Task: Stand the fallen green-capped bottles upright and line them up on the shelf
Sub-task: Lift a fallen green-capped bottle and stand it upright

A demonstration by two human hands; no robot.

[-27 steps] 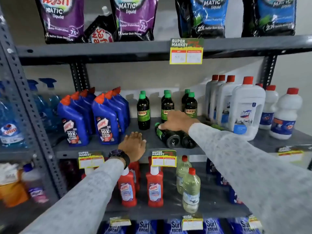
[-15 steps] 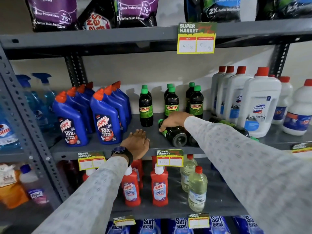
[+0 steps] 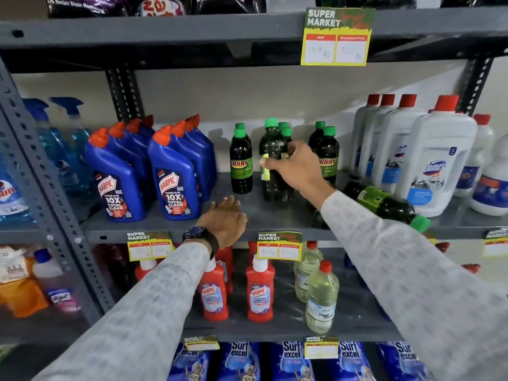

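Note:
My right hand [image 3: 295,167] grips a dark green-capped bottle [image 3: 272,149] and holds it upright on the grey shelf [image 3: 264,213], its label turned sideways. Other green-capped Sunny bottles stand around it: one to its left [image 3: 241,163], a pair behind it and a pair to its right [image 3: 327,152]. Another green-capped bottle [image 3: 384,202] lies on its side at the right, cap toward the shelf's front edge, partly behind my right sleeve. My left hand [image 3: 225,220] rests flat on the shelf's front edge, holding nothing.
Blue Harpic bottles [image 3: 173,174] stand in rows to the left of the green-capped ones. White red-capped Domex bottles [image 3: 434,163] crowd the right. Price tags [image 3: 279,246] hang from the shelf edge. Red Harpic bottles and clear bottles fill the shelf below.
My right hand has lifted the fallen bottle off its side and set it upright among the standing ones. The left hand has stayed on the shelf edge. The view has come closer.

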